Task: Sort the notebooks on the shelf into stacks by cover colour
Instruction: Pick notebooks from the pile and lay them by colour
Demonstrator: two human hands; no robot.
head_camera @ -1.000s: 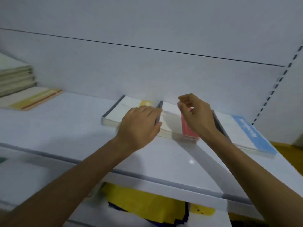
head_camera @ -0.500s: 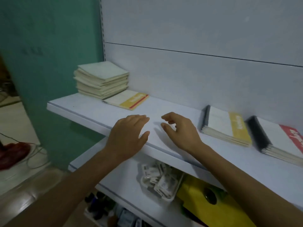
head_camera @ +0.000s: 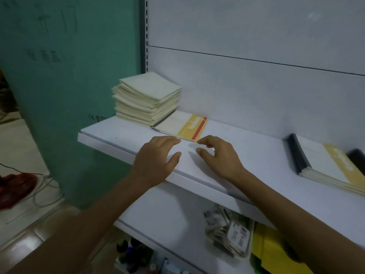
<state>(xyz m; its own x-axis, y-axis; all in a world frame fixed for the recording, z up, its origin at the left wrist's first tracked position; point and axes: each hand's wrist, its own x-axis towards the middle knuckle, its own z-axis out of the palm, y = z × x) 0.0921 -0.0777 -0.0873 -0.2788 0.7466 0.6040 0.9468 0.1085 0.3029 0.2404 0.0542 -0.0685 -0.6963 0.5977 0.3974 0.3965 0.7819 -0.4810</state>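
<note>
Notebooks: three piles; left hand, right hand relaxed.

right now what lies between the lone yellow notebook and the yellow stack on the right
Bare shelf only, in the head view; the right hand is nearer the front edge, off that stretch.
</note>
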